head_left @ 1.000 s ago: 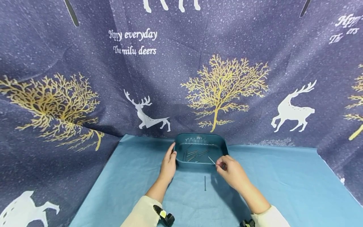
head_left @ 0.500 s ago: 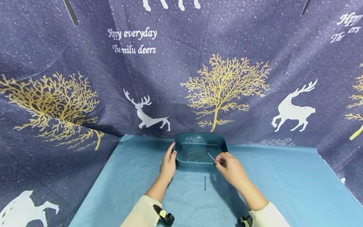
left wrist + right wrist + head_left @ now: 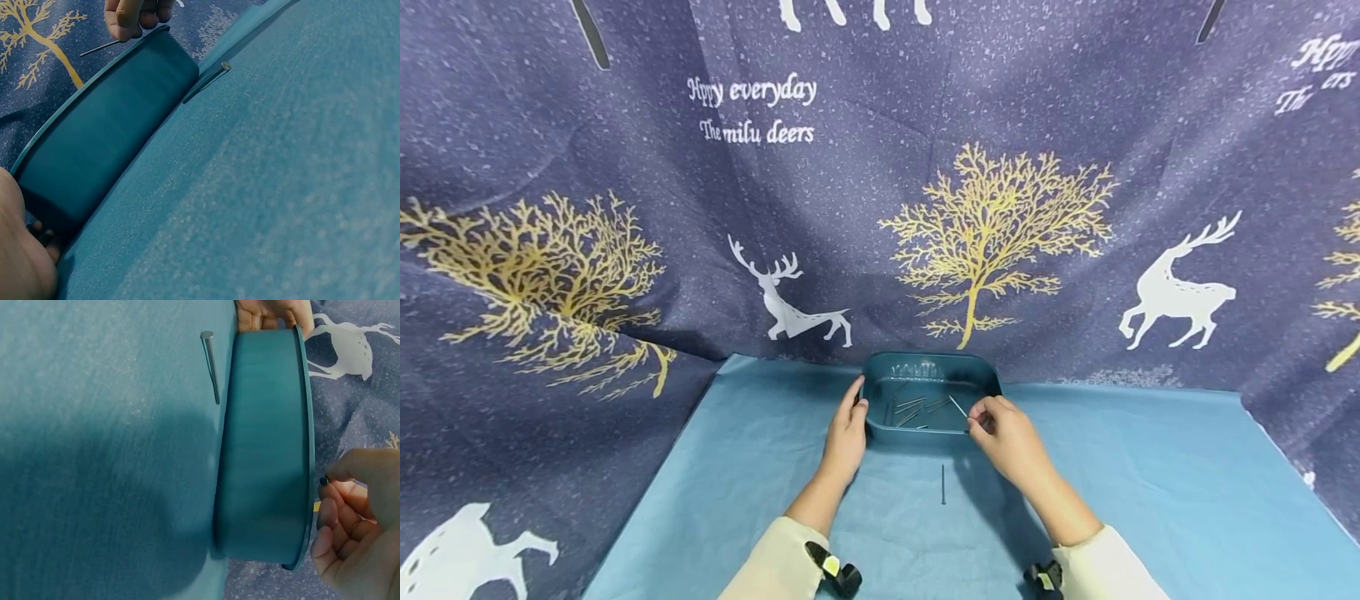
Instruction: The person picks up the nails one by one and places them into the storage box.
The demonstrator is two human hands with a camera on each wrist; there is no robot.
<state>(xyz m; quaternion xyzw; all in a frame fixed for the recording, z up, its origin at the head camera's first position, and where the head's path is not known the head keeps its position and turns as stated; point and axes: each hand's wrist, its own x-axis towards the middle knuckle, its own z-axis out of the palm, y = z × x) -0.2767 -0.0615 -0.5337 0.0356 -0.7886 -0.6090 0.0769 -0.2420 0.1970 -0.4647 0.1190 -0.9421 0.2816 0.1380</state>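
Note:
A dark teal rectangular tray [image 3: 895, 435] stands at the back of the table, with several nails [image 3: 910, 405] lying in it. The left hand [image 3: 846, 437] holds its left end, thumb at the near corner and fingers along the end wall. Over the tray's near right corner, the right hand [image 3: 1009, 442] pinches a thin nail [image 3: 958, 407] between thumb and forefinger. That nail slants up and left over the tray; its dark head [image 3: 324, 481] shows at the fingertips in the right wrist view. Another nail [image 3: 943, 485] lies on the tablecloth in front of the tray.
A light blue cloth [image 3: 1112, 483] covers the table. Close behind the tray hangs a dark blue curtain [image 3: 865, 250] printed with white deer and yellow trees. A black strap camera [image 3: 835, 571] sits on the left wrist, another [image 3: 1045, 577] on the right.
The right hand has moved slightly forward and left, carrying the pinched nail farther over the tray. The left hand, tray and loose nail have stayed in place.

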